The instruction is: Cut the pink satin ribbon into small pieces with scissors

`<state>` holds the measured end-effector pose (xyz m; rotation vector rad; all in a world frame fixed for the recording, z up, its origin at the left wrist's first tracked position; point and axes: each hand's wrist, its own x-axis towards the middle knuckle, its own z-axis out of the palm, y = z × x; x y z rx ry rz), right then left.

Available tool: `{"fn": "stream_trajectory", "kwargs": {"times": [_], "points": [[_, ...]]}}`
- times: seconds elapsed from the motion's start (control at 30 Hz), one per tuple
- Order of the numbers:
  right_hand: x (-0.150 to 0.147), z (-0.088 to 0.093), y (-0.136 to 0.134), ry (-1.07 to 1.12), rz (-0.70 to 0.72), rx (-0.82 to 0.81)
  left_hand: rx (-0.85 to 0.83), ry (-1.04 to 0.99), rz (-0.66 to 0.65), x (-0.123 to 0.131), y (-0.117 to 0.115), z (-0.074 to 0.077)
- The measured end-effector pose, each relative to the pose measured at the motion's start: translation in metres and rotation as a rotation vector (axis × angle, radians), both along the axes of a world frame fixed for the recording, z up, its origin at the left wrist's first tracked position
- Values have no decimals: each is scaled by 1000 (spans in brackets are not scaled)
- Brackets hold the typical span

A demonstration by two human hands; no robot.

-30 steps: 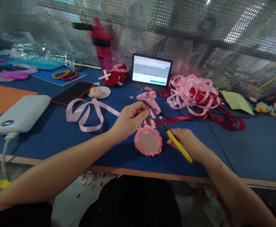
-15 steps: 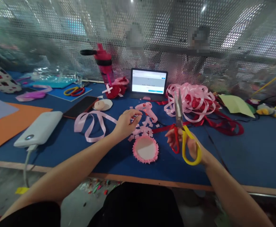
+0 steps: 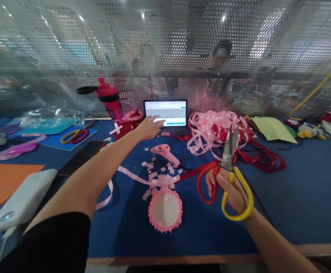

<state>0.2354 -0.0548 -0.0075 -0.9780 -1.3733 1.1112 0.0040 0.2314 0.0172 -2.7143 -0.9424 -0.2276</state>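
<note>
On the blue work table [image 3: 302, 197] stands a tablet [image 3: 164, 113]. The open left hand [image 3: 148, 127] reaches toward it, fingers spread, possibly touching its lower edge, though the angle makes that hard to judge. The right hand [image 3: 229, 193] grips raised red-and-yellow scissors [image 3: 227, 159]. Nearer the table's front lies a pink ribbon-edged disc [image 3: 165, 210], below a pink glue gun [image 3: 164, 154] and scattered pink snippets [image 3: 156, 175].
</note>
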Motion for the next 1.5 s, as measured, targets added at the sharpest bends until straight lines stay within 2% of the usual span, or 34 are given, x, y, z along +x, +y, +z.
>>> {"fn": "stream_trajectory", "kwargs": {"times": [0.2, 0.33, 0.5, 0.93, 1.27, 1.5], "points": [[4, -1, -1, -59, -61, -62, -46, 204, -153, 27, 39, -21], [6, -2, -3, -117, -73, -77, -34, 226, -192, 33, 48, -25], [9, -7, -6, -155, -45, -108, 14, 296, -213, 28, 50, -25], [8, -9, -8, -175, -37, -143, 47, 207, -40, -15, 50, -18], [8, -8, -11, -187, -57, -157, 97, 171, -14, -5, 53, -10], [9, -9, -11, -222, -62, -167, 49, 191, -14, -1, 54, -8]]}}
